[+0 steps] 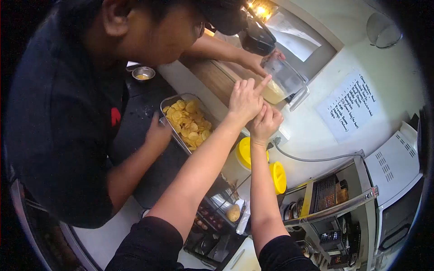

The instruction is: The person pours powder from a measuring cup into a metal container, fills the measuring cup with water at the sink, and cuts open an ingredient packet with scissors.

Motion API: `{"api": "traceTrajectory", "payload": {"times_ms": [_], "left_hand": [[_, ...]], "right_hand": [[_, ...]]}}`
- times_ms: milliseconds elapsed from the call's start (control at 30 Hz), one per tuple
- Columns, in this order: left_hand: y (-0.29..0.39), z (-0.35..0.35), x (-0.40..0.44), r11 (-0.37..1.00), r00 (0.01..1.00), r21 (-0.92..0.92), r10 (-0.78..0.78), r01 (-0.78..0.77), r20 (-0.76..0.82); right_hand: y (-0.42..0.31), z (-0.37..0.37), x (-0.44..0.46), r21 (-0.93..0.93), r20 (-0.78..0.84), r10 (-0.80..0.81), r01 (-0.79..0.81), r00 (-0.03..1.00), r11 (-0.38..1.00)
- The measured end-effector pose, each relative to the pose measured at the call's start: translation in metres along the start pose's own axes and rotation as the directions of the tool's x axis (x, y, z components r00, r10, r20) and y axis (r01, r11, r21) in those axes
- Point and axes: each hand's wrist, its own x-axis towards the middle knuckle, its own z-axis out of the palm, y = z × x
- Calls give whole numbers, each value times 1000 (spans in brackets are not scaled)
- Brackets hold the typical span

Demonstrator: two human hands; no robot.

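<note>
My left hand (246, 100) reaches up to a clear plastic container (285, 77) with pale yellow contents (273, 92). Its index finger is stretched out at the container's near side; whether it touches cannot be told. The other fingers are bent. Just beside and below, my right hand (266, 123) has its fingers drawn together, close against my left hand; anything inside them is hidden. A co-worker's hand (271, 61) holds the container, which is tilted. The co-worker's other hand (158, 134) is at the edge of a metal tray (175, 135) of thin yellow chips (189, 122).
A small metal bowl (143, 73) stands on the dark counter (140, 106). Yellow lids (278, 177) are below my hands. A handwritten list (346, 106) hangs on the wall, with a cable (312, 159) below it. A metal rack (332, 210) stands lower right.
</note>
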Motion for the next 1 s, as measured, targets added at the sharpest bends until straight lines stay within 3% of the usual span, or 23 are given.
{"api": "traceTrajectory", "payload": {"times_ms": [267, 400, 567, 600, 700, 733, 767, 833, 900, 933, 1000], "left_hand": [[-6, 4, -13, 990, 998, -135, -47, 42, -30], [-8, 2, -21, 963, 997, -265, -59, 45, -44], [-15, -19, -49, 955, 1000, -295, 0, 9, 30], [-14, -30, -71, 947, 987, -297, -88, 124, 133], [-25, -69, -175, 890, 882, -235, -290, 392, 372], [-29, -93, -209, 841, 782, -134, -413, 524, 467], [-38, -104, -253, 795, 716, -18, -536, 606, 447], [-46, -147, -313, 655, 471, 268, -718, 707, 512], [-48, -183, -337, 471, 96, 565, -818, 677, 567], [-51, -190, -361, 470, 84, 573, -817, 671, 571], [-58, -189, -409, 592, 297, 664, -805, 458, 513]], "right_hand": [[-5, -3, 4, -11, 22, -43, 43, 999, 999], [-13, -6, 8, 81, 97, 43, -51, 994, 995], [0, -1, 1, -17, 58, 7, -6, 998, 1000], [-1, -2, 2, -30, 51, -7, 9, 999, 1000], [-1, -1, 0, -59, 45, -8, 10, 999, 998], [0, 0, 0, -75, 42, -3, 6, 999, 997], [0, 0, 1, -80, 43, -1, 5, 999, 997], [-2, -1, 0, -83, 48, 11, -7, 999, 997], [-2, -1, 0, -73, 52, 20, -16, 998, 997], [-2, -1, 0, -57, 50, 21, -18, 999, 998], [-2, -2, 1, -74, 77, 18, -13, 997, 997]]}}
